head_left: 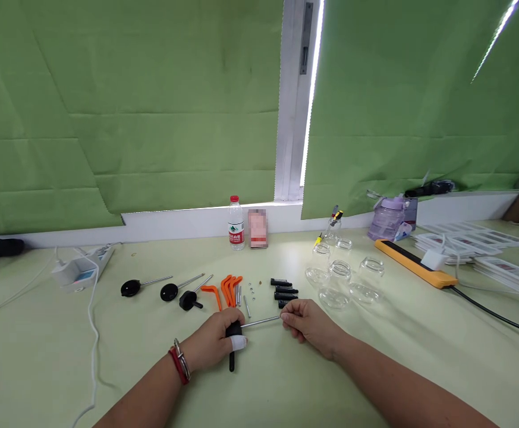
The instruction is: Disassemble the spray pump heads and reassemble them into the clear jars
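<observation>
My left hand (210, 342), a white wrap on one finger, is closed around a black round lid with a metal rod (261, 323). The rod points right, and a black stub hangs below the lid. At the rod's tip, my right hand (308, 324) is pinched shut; anything between its fingertips is too small to make out. Several similar lids with rods (169, 291) lie to the left. Just beyond my left hand are orange crank-shaped handles (227, 288), metal pins (247, 306) and tiny round parts (252, 291). Black ribbed cylinders (286, 290) lie behind my right hand.
Glass jars (336, 285) stand right of the middle, near a small jar holding tools (334, 226). A water bottle (236, 224) stands by the wall. An orange power strip (415, 264) and stacked white cards (509, 276) are at right. A white cable (94, 333) runs down the left.
</observation>
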`<state>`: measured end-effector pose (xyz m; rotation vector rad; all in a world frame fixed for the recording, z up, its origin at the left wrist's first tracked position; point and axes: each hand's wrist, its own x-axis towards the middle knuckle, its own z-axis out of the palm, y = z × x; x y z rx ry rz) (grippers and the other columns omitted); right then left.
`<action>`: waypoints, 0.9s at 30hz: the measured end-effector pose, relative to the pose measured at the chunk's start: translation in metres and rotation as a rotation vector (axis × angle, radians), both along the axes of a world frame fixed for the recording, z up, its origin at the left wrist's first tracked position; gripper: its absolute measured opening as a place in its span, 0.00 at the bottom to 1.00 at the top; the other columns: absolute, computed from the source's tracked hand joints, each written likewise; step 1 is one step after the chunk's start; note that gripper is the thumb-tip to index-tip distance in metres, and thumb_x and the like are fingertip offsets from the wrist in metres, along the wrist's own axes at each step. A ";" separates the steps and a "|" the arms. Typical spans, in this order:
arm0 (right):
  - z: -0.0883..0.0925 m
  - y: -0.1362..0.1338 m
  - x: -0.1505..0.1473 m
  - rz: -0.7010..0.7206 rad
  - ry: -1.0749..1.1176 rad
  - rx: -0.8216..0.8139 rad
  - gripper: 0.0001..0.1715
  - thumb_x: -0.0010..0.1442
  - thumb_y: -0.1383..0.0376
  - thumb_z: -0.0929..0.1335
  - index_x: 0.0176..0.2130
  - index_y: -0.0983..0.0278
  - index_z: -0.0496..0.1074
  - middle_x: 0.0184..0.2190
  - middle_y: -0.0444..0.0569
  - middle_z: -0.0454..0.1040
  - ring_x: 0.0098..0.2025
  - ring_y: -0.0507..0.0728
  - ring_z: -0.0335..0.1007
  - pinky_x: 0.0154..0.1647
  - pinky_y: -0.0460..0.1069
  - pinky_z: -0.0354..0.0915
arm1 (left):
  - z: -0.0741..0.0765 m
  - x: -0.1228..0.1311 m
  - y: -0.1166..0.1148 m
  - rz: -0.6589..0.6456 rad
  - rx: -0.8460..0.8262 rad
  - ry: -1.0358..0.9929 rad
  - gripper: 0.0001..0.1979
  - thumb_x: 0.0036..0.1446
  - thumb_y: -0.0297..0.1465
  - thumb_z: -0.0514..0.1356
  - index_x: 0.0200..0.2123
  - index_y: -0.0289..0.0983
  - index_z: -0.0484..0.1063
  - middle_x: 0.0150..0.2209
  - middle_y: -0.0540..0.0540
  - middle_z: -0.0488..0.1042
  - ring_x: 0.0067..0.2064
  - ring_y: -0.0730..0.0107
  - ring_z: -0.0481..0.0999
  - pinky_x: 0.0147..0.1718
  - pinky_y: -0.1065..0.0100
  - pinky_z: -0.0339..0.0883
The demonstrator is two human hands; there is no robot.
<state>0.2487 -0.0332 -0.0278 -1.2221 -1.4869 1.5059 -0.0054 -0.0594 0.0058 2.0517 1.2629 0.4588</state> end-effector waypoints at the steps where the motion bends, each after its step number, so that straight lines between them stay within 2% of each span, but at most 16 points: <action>1: 0.000 0.000 0.000 0.000 0.007 -0.002 0.15 0.49 0.55 0.69 0.31 0.65 0.68 0.24 0.42 0.70 0.20 0.46 0.58 0.19 0.42 0.55 | 0.000 0.001 0.000 -0.003 0.011 0.000 0.10 0.51 0.36 0.57 0.36 0.39 0.66 0.33 0.51 0.65 0.34 0.69 0.63 0.33 0.70 0.61; 6: 0.000 -0.001 -0.001 0.000 0.033 0.003 0.15 0.50 0.56 0.68 0.32 0.65 0.69 0.25 0.43 0.71 0.20 0.46 0.58 0.18 0.42 0.54 | 0.000 0.005 0.000 -0.019 0.054 -0.009 0.09 0.51 0.35 0.57 0.36 0.39 0.67 0.35 0.50 0.67 0.35 0.68 0.64 0.35 0.69 0.61; 14: 0.002 -0.003 -0.001 0.002 0.068 -0.011 0.15 0.50 0.56 0.69 0.33 0.66 0.69 0.26 0.44 0.71 0.20 0.46 0.58 0.19 0.43 0.54 | 0.000 0.006 -0.001 -0.022 0.053 -0.021 0.08 0.51 0.34 0.57 0.36 0.39 0.65 0.33 0.51 0.65 0.34 0.70 0.62 0.33 0.70 0.59; 27: 0.003 -0.004 -0.001 0.014 -0.022 -0.006 0.14 0.54 0.56 0.66 0.27 0.65 0.66 0.23 0.43 0.69 0.20 0.46 0.58 0.18 0.42 0.56 | 0.001 0.008 -0.003 -0.036 0.044 -0.051 0.09 0.51 0.32 0.58 0.37 0.39 0.67 0.34 0.51 0.66 0.36 0.69 0.64 0.36 0.69 0.60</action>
